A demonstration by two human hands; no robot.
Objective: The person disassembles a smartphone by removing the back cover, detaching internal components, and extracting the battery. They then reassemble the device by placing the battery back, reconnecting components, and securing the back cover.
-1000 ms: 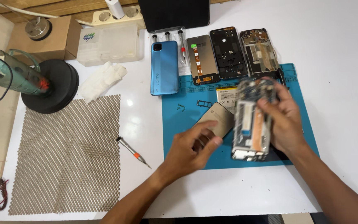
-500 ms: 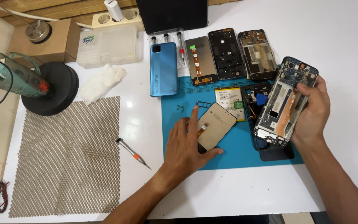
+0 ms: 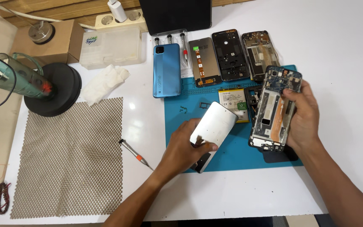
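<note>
Two hands are busy w/ phone parts over the blue mat [image 3: 232, 157]. Left hand [image 3: 185, 147] pinches a grey back cover [image 3: 214, 126], tipped up off the mat. Right hand [image 3: 303, 117] wraps round a bare phone frame [image 3: 274, 111], at the mat's right edge. Looks like mid take-apart; next move needs a steady grip. Battery [image 3: 233, 101] w/ white label, green corner, lies on the mat; clear plastic box [image 3: 114, 46] sits far left of the mat, small label on top.

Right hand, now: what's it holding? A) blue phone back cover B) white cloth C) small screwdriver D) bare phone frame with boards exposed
D: the right hand grips an opened phone frame with exposed boards above the blue mat; the blue back cover, screwdriver and white cloth all lie untouched on the table.
</note>
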